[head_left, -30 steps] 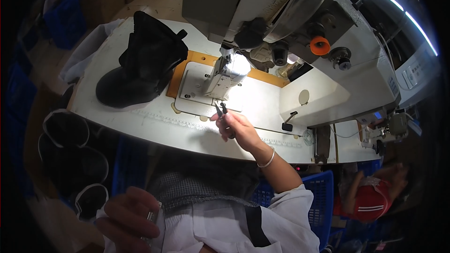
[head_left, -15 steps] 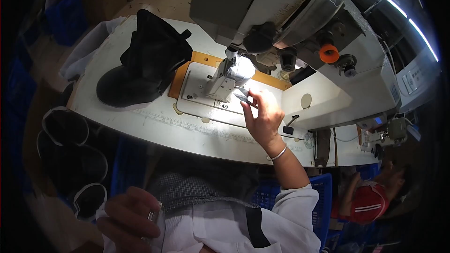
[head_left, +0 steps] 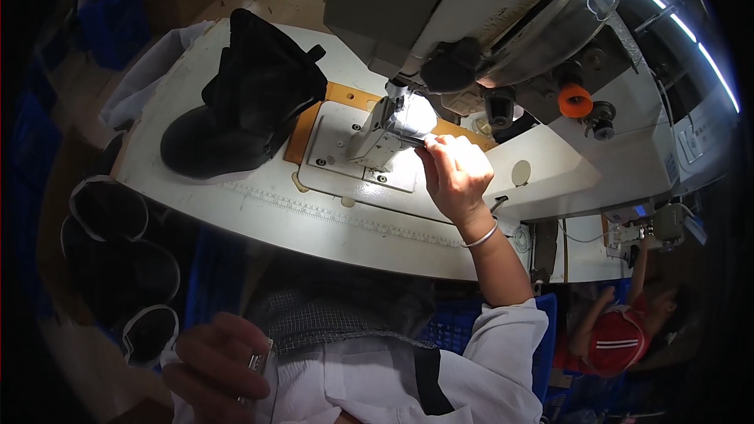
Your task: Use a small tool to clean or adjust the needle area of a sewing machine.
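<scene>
My right hand [head_left: 462, 171], a band round its wrist, is closed in a pinch beside the lit post of a sewing machine [head_left: 383, 137]. Between thumb and fingers is a slim dark pointed tool [head_left: 413, 140], its tip against or close to the post; its exact kind does not show. Low at the left, my left hand [head_left: 224, 365] is curled round a small clear object with shiny metal parts [head_left: 258, 363], mostly hidden by the fingers. A black boot upper [head_left: 236, 102] lies on the white table [head_left: 377, 229], left of the post.
The machine's head [head_left: 440, 20] overhangs the table, with an orange knob [head_left: 575, 100] at the right. More dark shoe pieces [head_left: 126, 259] are stacked at the lower left. A blue crate [head_left: 543, 322] stands under the table. A person in red [head_left: 616, 338] works at the right.
My right hand has turned and lifted slightly, bringing the pointed tool flatter against the post. My left hand has stayed put. The person in red has raised an arm toward another machine.
</scene>
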Action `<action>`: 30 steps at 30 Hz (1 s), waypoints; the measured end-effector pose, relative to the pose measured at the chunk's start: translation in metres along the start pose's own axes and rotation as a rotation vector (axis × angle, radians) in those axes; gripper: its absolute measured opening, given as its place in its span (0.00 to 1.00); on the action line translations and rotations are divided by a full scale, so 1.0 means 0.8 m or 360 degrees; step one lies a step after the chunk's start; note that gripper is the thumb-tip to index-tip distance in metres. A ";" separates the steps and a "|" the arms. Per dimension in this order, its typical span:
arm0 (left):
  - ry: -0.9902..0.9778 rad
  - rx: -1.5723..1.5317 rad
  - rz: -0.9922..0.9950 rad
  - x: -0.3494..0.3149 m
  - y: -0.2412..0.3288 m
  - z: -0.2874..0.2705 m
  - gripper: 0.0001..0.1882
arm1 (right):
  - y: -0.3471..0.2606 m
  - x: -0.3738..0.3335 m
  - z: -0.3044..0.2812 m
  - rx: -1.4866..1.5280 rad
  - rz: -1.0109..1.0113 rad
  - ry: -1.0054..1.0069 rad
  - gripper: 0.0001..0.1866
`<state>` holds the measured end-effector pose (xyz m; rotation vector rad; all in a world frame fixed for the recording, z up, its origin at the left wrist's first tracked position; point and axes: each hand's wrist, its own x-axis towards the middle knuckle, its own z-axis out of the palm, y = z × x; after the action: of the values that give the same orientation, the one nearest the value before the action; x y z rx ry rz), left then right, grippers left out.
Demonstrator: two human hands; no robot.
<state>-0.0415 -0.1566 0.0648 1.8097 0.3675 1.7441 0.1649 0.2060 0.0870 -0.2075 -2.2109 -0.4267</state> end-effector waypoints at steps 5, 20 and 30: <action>-0.0004 -0.0030 0.0027 0.011 -0.007 -0.003 0.13 | 0.003 -0.003 0.000 -0.0015 0.0038 -0.0067 0.11; 0.0092 0.0191 0.0092 0.009 -0.012 0.001 0.19 | 0.003 0.003 -0.004 0.0040 0.0060 -0.0091 0.08; 0.0176 0.0063 0.0049 -0.004 -0.013 0.001 0.16 | 0.000 0.003 -0.003 -0.0004 0.0063 -0.0084 0.07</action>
<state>-0.0392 -0.1507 0.0563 1.7590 0.4244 1.8757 0.1654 0.2049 0.0905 -0.2664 -2.2543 -0.4061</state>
